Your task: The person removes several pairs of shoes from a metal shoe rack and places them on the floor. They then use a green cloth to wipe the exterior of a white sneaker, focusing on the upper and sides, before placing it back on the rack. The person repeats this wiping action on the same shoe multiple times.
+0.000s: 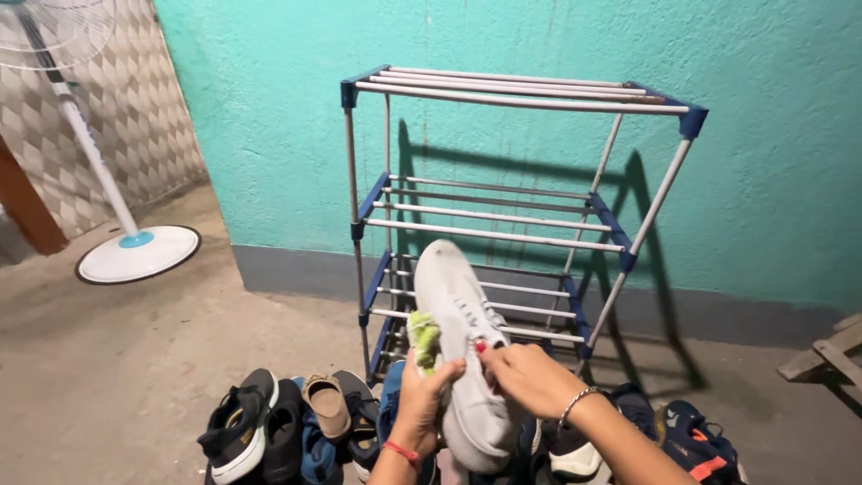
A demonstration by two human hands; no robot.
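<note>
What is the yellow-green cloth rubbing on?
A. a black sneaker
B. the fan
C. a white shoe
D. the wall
C: the left hand presses the yellow-green cloth against the side of the white shoe, which the right hand steadies in front of the shoe rack.

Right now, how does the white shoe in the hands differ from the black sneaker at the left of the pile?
The white shoe is held off the floor by both hands, sole side showing; the black sneaker sits upright on the floor. The white shoe is pale all over; the black sneaker is dark with a white sole and yellow trim. The left hand presses a green cloth against the white shoe; nothing touches the black sneaker. Both are sports-type footwear.
</note>
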